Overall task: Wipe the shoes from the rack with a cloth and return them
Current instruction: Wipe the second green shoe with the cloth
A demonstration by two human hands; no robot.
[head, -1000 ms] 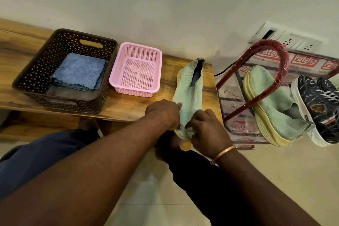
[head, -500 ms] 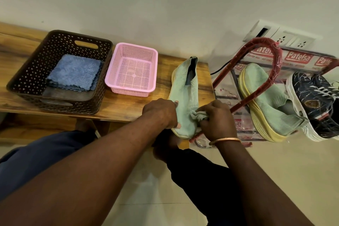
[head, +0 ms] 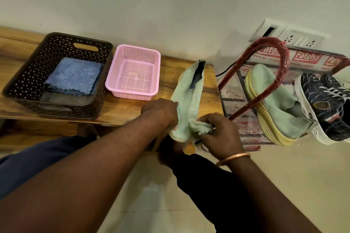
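A mint-green knit shoe (head: 191,92) lies on the wooden bench (head: 125,109), toe toward me. My left hand (head: 161,112) grips its left side near the toe. My right hand (head: 217,130) holds a bunched pale-green cloth (head: 199,126) against the toe's right side. The matching green shoe with a yellow sole (head: 272,106) leans on the red shoe rack (head: 265,73) to the right, beside a dark patterned sneaker (head: 325,104).
A dark brown basket (head: 56,75) holding folded blue cloths (head: 73,75) stands at the bench's left. A pink mesh basket (head: 133,72) sits beside it. A wall socket panel (head: 287,34) is behind the rack. Tiled floor lies below.
My right hand with the cloth has shifted from on top of the toe to its right side and slightly down. My left hand keeps its hold on the shoe.
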